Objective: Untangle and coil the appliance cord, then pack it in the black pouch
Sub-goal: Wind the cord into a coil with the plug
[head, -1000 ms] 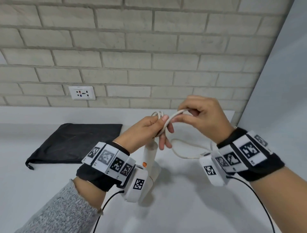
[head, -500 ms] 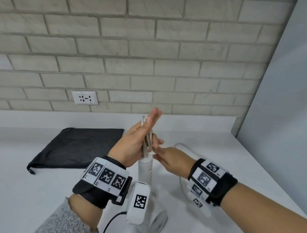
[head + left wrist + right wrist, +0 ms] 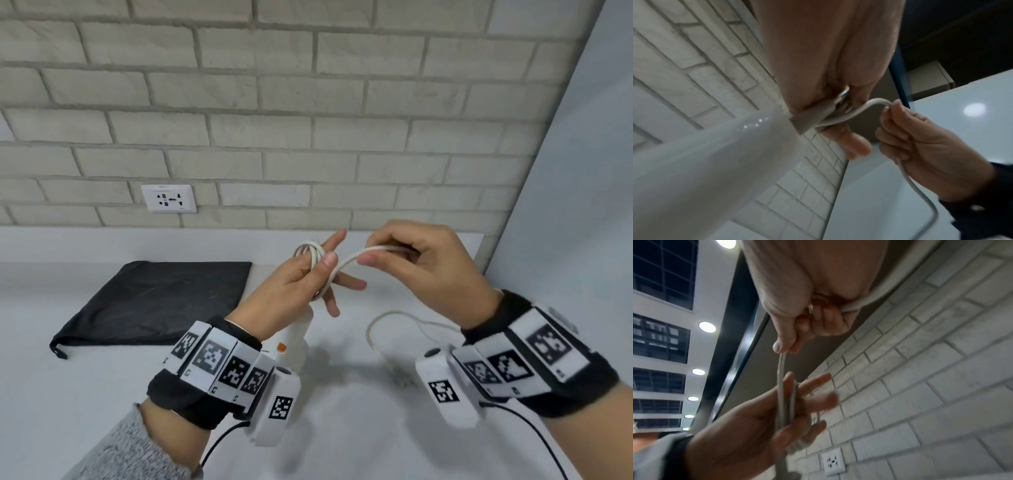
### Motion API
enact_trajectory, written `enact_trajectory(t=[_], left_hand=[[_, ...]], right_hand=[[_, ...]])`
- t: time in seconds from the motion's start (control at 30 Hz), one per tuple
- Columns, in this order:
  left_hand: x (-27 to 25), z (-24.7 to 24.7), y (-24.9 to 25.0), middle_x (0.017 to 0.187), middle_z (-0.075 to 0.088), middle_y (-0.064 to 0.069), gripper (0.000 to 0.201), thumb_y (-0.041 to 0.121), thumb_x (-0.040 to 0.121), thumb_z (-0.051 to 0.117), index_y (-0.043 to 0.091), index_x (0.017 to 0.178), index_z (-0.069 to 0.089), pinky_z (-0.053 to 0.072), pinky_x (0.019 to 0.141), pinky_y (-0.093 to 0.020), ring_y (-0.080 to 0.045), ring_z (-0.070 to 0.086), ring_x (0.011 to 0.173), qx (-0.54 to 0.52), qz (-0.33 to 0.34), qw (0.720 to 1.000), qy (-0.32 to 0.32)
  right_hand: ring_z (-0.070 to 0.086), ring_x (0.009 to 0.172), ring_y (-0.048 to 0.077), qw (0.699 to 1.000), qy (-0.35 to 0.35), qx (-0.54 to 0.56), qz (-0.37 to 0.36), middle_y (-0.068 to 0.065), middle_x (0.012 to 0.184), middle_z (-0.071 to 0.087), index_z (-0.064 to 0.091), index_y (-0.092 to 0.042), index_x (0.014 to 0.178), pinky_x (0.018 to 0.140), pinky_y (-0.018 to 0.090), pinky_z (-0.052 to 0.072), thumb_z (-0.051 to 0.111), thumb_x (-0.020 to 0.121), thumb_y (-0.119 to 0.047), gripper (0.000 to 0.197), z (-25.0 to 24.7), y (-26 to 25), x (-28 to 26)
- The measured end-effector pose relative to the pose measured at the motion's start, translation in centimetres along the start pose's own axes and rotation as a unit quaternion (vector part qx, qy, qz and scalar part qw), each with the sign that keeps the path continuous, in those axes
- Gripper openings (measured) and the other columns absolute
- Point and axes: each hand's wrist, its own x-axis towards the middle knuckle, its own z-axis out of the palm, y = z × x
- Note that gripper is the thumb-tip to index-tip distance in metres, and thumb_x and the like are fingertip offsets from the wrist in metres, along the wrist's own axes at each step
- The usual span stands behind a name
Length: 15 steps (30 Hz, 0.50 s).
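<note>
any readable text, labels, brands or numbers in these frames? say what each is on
No readable words or brands.
Wall socket: faint line of print along its top edge, too small to read.
Left wristband and right wristband: black-and-white square marker patterns, with tiny digits beneath them too small to read for certain.
Appliance, cord, black pouch: no text visible.

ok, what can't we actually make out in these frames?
- Appliance: head view, body mostly hidden behind the left hand and its wrist rig; type unclear.
- Plug: head view, small and blurred, beside the right wrist camera.
- Coil loop count: motion-blurred in the right wrist view.
- Black pouch opening: cannot tell whether open.
- Cord inside the right hand: covered by fingers.
</note>
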Motion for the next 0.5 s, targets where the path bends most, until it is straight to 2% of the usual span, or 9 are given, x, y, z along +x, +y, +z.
enact_trajectory(t=[0.03, 0.1, 0.13, 0.2, 0.3, 0.37, 0.43, 0.47, 0.5], left_hand=[[-0.1, 0.1, 0.1, 0.105, 0.072, 0.001, 0.038, 0.050, 0.092, 0.024, 0.041, 0.113, 0.055, 0.041, 0.086, -0.030, 0.001, 0.061, 0.071, -0.013, 0.000, 1.000, -0.013], [-0.2, 0.1, 0.0, 0.082, 0.075, 0.000, 0.045, 0.046, 0.092, 0.024, 0.031, 0.115, 0.059, 0.043, 0.095, -0.040, -0.013, 0.054, 0.056, -0.055, 0.006, 0.998, -0.041], [-0.3, 0.0, -0.1, 0.074, 0.075, 0.000, 0.044, 0.041, 0.092, 0.028, 0.021, 0.107, 0.065, 0.046, 0.095, -0.037, -0.015, 0.050, 0.051, -0.094, 0.008, 0.994, -0.047], [-0.3, -0.3, -0.5, 0.067, 0.073, -0.003, 0.035, 0.029, 0.090, 0.036, 0.019, 0.080, 0.068, 0.050, 0.074, -0.025, -0.012, 0.045, 0.041, -0.181, 0.008, 0.983, -0.041], [-0.5, -0.4, -0.8, 0.062, 0.071, -0.006, 0.036, 0.026, 0.088, 0.036, 0.021, 0.057, 0.055, 0.047, 0.062, -0.019, -0.009, 0.045, 0.038, -0.239, 0.004, 0.970, -0.043], [-0.6, -0.4, -0.9, 0.068, 0.069, -0.015, 0.037, 0.028, 0.088, 0.034, 0.021, 0.054, 0.048, 0.045, 0.060, -0.018, -0.009, 0.046, 0.043, -0.252, 0.014, 0.967, -0.037], [-0.5, -0.5, -1.0, 0.089, 0.064, -0.031, 0.038, 0.028, 0.089, 0.033, 0.022, 0.059, 0.055, 0.045, 0.065, -0.018, -0.010, 0.053, 0.056, -0.250, 0.032, 0.968, -0.021], [-0.5, -0.6, -1.0, 0.089, 0.056, -0.002, 0.037, 0.028, 0.090, 0.034, 0.016, 0.067, 0.061, 0.048, 0.074, -0.019, -0.009, 0.060, 0.068, -0.249, 0.041, 0.968, -0.010], [-0.4, -0.8, -1.1, 0.124, 0.034, -0.019, 0.029, 0.030, 0.092, 0.038, 0.017, 0.070, 0.053, 0.050, 0.086, -0.023, -0.010, 0.064, 0.085, -0.258, 0.046, 0.965, 0.003]], right_hand=[[0.049, 0.054, 0.023, 1.000, 0.010, -0.009, -0.005, 0.014, 0.060, 0.058, 0.064, -0.010, 0.074, 0.053, 0.032, 0.039, 0.065, 0.079, -0.029, 0.020, -0.1, 0.1, 0.8], [0.048, 0.054, 0.023, 0.999, 0.025, -0.023, -0.006, 0.014, 0.061, 0.057, 0.063, -0.010, 0.073, 0.053, 0.034, 0.039, 0.065, 0.076, -0.035, 0.025, -0.2, 0.6, 2.1], [0.047, 0.054, 0.021, 0.999, 0.027, -0.034, -0.006, 0.012, 0.061, 0.057, 0.062, -0.011, 0.072, 0.053, 0.035, 0.039, 0.064, 0.076, -0.039, 0.028, 0.0, 1.0, 2.7], [0.048, 0.058, 0.016, 0.996, 0.027, -0.078, -0.015, 0.005, 0.065, 0.056, 0.062, -0.013, 0.076, 0.055, 0.037, 0.042, 0.057, 0.079, -0.043, 0.030, 0.7, 2.2, 3.6], [0.058, 0.076, 0.017, 0.989, 0.019, -0.140, -0.039, 0.003, 0.084, 0.063, 0.064, -0.012, 0.094, 0.068, 0.039, 0.050, 0.039, 0.088, -0.040, 0.039, 3.2, 3.9, 3.7], [0.061, 0.085, 0.016, 0.994, -0.012, -0.112, 0.001, -0.001, 0.094, 0.065, 0.061, -0.020, 0.104, 0.075, 0.038, 0.050, 0.032, 0.089, -0.042, 0.040, 5.3, 5.2, 3.0], [0.062, 0.083, 0.016, 0.993, -0.079, -0.030, 0.085, -0.001, 0.092, 0.066, 0.054, -0.038, 0.103, 0.078, 0.037, 0.049, 0.032, 0.089, -0.042, 0.027, 7.3, 6.2, 1.9], [0.063, 0.081, 0.020, 0.987, -0.117, -0.022, 0.108, 0.005, 0.091, 0.067, 0.051, -0.040, 0.105, 0.078, 0.037, 0.049, 0.032, 0.092, -0.037, 0.023, 8.4, 6.9, 1.2], [0.063, 0.080, 0.025, 0.980, -0.154, -0.047, 0.116, 0.009, 0.090, 0.067, 0.048, -0.034, 0.111, 0.077, 0.037, 0.048, 0.031, 0.095, -0.033, 0.023, 9.0, 7.3, 0.5]])
